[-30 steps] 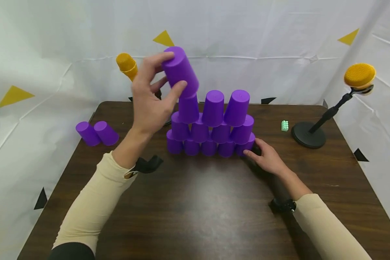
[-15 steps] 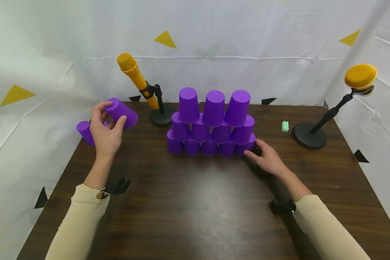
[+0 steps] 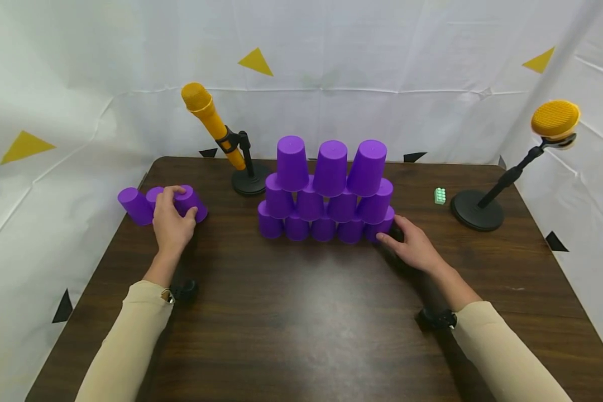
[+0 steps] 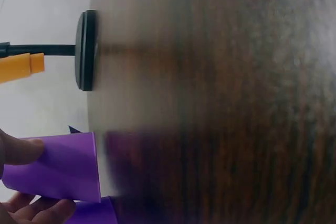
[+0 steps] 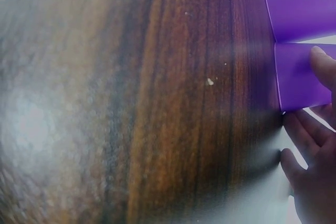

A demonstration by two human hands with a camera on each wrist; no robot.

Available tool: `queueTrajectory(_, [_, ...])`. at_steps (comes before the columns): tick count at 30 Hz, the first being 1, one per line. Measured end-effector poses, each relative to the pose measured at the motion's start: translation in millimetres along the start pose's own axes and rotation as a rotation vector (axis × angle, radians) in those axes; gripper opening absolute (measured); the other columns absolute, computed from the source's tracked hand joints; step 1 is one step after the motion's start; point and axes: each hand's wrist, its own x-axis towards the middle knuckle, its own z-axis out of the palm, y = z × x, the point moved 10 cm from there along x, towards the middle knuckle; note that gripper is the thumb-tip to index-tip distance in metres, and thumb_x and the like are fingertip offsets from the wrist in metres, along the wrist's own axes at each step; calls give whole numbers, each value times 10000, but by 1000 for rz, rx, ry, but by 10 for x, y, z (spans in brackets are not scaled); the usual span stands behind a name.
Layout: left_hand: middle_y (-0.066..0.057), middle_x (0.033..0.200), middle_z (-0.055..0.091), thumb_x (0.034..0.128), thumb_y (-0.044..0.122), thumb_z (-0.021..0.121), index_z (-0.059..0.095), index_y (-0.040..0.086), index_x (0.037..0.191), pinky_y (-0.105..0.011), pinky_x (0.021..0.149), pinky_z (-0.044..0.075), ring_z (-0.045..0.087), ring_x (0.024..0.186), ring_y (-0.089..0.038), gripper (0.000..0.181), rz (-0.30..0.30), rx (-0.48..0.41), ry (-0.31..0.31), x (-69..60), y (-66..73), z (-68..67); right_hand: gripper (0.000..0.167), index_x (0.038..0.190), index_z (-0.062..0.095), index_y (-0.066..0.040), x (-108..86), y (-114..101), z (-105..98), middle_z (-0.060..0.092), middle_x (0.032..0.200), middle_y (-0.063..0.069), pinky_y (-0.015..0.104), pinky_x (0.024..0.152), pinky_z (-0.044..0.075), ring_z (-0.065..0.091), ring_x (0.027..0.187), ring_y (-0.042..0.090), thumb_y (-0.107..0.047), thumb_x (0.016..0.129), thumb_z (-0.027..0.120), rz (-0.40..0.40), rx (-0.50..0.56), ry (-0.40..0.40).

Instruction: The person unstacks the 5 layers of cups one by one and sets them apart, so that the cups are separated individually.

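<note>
At the left of the table, my left hand point(image 3: 173, 223) holds an upside-down purple cup point(image 3: 195, 205), thumb on one side and fingers on the other. Beside it stand two more purple cups point(image 3: 134, 205), one partly behind the hand. In the left wrist view the held cup point(image 4: 63, 169) is close to another cup point(image 4: 97, 212). A three-tier wall of upside-down purple cups point(image 3: 330, 168) stands mid-table, with three on top. My right hand point(image 3: 417, 243) grips the bottom-right cup point(image 5: 299, 77), its thumb against the front and fingers along the right side.
An orange microphone point(image 3: 210, 117) on a black stand is behind, between the loose cups and the wall. To the right are a small green block point(image 3: 439, 195) and another stand point(image 3: 477, 209) with an orange round head point(image 3: 555, 119). White sheeting point(image 3: 382, 56) hangs behind the table.
My left hand has moved from above the wall's left end to the far left, carrying its cup down beside the two loose cups. The right hand has stayed in place.
</note>
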Motion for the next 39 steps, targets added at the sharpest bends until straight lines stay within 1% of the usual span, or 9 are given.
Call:
queueTrajectory(5, [-195, 1193, 565, 796, 5, 771, 554, 78, 1177, -596, 926, 390, 525, 1153, -391, 444, -32, 30, -15, -6, -63, 62, 625, 1427, 430, -18, -4, 4, -5, 511, 1376, 230, 580, 1078, 301, 458, 1290, 405, -385, 960, 624, 1, -2, 2])
queueTrajectory(10, [-200, 1182, 579, 783, -5, 775, 566, 71, 1166, -586, 933, 394, 534, 1140, -402, 442, -35, 41, 0, 2, -67, 62, 618, 1422, 434, -17, -15, 4, -3, 516, 1368, 233, 579, 1073, 307, 466, 1280, 407, -381, 961, 624, 7, -1, -1])
queueTrajectory(20, [-222, 1149, 563, 761, -51, 745, 580, 42, 1155, -577, 937, 386, 524, 1088, -405, 438, -21, 45, 36, -4, -23, 4, 635, 1437, 424, -25, 4, 13, -8, 504, 1390, 225, 580, 1088, 286, 448, 1303, 402, -391, 958, 625, 8, -3, 2])
queueTrajectory(23, [-221, 1157, 561, 764, -43, 747, 586, 45, 1160, -572, 912, 398, 531, 1067, -397, 437, -1, 41, 48, -8, 60, -53, 628, 1429, 432, -23, 4, 14, -5, 510, 1380, 227, 582, 1082, 296, 457, 1292, 405, -387, 957, 628, 9, -6, -2])
queueTrajectory(26, [-214, 1183, 556, 774, -28, 755, 593, 51, 1174, -562, 878, 410, 533, 1052, -383, 439, 46, 36, 71, 11, 247, -156, 622, 1423, 440, -21, 4, 0, -13, 519, 1369, 226, 583, 1077, 301, 466, 1282, 405, -380, 954, 635, 3, -3, 2])
queueTrajectory(28, [-201, 1215, 549, 790, -12, 755, 595, 55, 1191, -550, 850, 412, 535, 1021, -374, 437, 88, 30, 88, 32, 429, -241, 619, 1421, 444, -20, 5, -10, -22, 521, 1365, 226, 583, 1077, 301, 466, 1281, 405, -376, 953, 637, -1, -2, 7])
queueTrajectory(33, [-150, 1243, 543, 840, 49, 739, 597, 65, 1222, -472, 846, 489, 558, 1036, -309, 408, 238, -55, 98, 37, 1073, -392, 622, 1425, 439, -16, 5, -15, -27, 515, 1371, 232, 586, 1078, 295, 457, 1289, 410, -375, 956, 634, -8, -10, 12])
queueTrajectory(36, [-123, 1224, 555, 854, 79, 742, 600, 79, 1237, -462, 853, 539, 551, 1158, -245, 409, 347, -173, 45, -23, 1526, -362, 619, 1425, 439, -15, 1, -14, -18, 514, 1373, 233, 585, 1080, 294, 456, 1291, 410, -370, 957, 633, -13, -13, 12])
queueTrajectory(39, [-98, 1234, 557, 865, 102, 744, 587, 107, 1275, -461, 865, 538, 534, 1212, -195, 440, 432, -301, -56, -118, 1926, -232, 617, 1425, 439, -15, -7, -9, -7, 513, 1375, 233, 585, 1081, 292, 454, 1293, 410, -370, 958, 631, -14, -15, 9])
